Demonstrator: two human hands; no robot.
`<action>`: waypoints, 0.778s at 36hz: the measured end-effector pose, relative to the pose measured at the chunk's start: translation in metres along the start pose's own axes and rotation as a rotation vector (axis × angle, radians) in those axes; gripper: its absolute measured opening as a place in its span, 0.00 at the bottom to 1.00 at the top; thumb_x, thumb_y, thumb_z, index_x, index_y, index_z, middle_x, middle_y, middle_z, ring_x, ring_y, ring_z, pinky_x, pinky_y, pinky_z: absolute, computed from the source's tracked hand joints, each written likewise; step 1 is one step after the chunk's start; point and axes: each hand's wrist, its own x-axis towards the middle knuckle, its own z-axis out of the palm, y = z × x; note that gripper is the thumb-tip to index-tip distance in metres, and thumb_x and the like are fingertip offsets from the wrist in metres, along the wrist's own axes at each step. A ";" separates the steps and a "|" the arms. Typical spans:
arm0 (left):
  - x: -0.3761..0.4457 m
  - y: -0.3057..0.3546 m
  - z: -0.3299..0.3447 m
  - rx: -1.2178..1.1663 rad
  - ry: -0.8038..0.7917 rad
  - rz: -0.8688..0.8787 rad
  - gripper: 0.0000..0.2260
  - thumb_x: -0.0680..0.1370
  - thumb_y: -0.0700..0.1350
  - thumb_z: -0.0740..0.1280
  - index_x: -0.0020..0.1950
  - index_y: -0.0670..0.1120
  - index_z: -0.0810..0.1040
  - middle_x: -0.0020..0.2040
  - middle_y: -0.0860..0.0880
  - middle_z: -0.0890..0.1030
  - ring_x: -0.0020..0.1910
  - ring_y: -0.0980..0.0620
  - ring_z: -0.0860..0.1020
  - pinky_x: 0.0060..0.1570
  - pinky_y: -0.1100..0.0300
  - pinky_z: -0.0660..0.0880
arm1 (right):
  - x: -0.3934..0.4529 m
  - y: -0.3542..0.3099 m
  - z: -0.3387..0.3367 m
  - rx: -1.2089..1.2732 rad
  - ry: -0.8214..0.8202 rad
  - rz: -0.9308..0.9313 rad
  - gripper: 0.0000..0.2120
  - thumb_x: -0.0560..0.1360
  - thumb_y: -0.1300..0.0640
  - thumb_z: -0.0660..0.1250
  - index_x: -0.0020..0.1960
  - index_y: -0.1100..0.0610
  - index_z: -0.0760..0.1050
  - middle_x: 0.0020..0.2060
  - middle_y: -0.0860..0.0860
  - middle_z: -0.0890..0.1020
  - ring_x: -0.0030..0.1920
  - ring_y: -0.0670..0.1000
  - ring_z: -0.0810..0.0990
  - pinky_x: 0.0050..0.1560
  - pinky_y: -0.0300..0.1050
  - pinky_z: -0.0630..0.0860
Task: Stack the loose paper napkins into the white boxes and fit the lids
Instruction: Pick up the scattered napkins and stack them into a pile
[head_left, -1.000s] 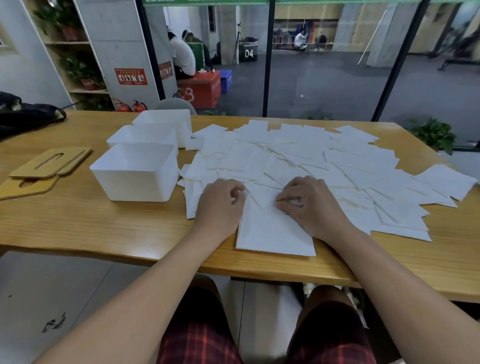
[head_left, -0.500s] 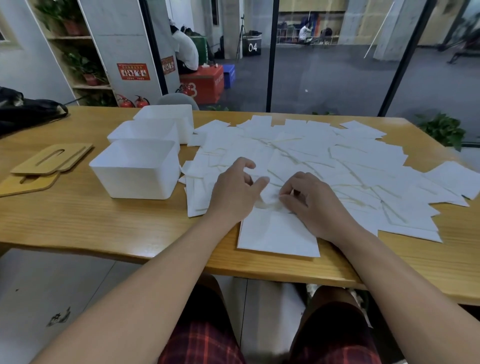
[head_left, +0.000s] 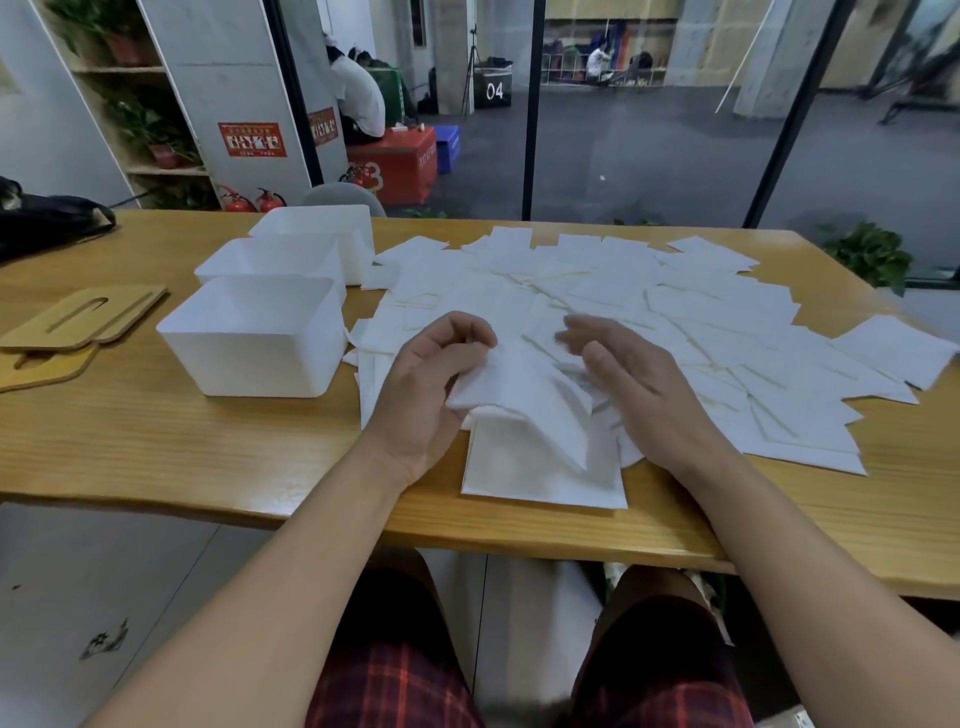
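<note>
Head view: a napkin (head_left: 519, 400) is held lifted above the wooden counter (head_left: 156, 436), pinched at its upper left corner by the curled fingers (head_left: 470, 332) of the left hand (head_left: 431, 384). Its lower corner hangs over a flat napkin (head_left: 540, 467) that lies close to the counter's near edge. The right hand (head_left: 639, 384) is seen just beside the lifted napkin, its fingers relaxed and slightly spread; nothing is seen to be gripped by it, though the fingertips are blurred. The loose napkins (head_left: 649, 312) are spread over the middle and right of the counter, reaching close to the right edge. Three white boxes (head_left: 260, 338) are set in a row on the left, open and without lids, the nearest just beside the spread's left border. Two wooden lids (head_left: 78, 322) lie overlapped further left, near the counter's left edge. A bare strip of counter is left along the near edge in front of the boxes. Compared with half a second ago, the napkin has been raised off the pile, where both hands had been pressed low on the sheets, and the right hand has been lifted clear of it.
</note>
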 end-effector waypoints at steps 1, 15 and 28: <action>-0.001 0.001 0.001 0.003 -0.019 -0.003 0.07 0.80 0.36 0.67 0.52 0.45 0.83 0.50 0.46 0.79 0.49 0.48 0.78 0.46 0.58 0.76 | -0.001 -0.003 0.000 0.021 -0.028 0.011 0.18 0.86 0.40 0.63 0.74 0.41 0.78 0.63 0.40 0.86 0.66 0.41 0.82 0.61 0.41 0.76; -0.018 -0.004 -0.006 0.564 0.048 0.018 0.05 0.83 0.44 0.73 0.58 0.50 0.85 0.41 0.42 0.77 0.34 0.46 0.74 0.34 0.56 0.74 | -0.012 -0.002 -0.014 0.124 -0.051 0.061 0.12 0.82 0.55 0.75 0.65 0.47 0.85 0.35 0.59 0.82 0.35 0.59 0.82 0.35 0.46 0.78; -0.020 -0.009 -0.003 0.826 0.056 -0.001 0.05 0.84 0.45 0.72 0.49 0.52 0.85 0.25 0.54 0.72 0.27 0.54 0.66 0.35 0.71 0.69 | -0.031 0.004 -0.022 0.018 -0.102 0.042 0.14 0.80 0.57 0.74 0.65 0.47 0.85 0.30 0.54 0.78 0.27 0.53 0.74 0.34 0.40 0.72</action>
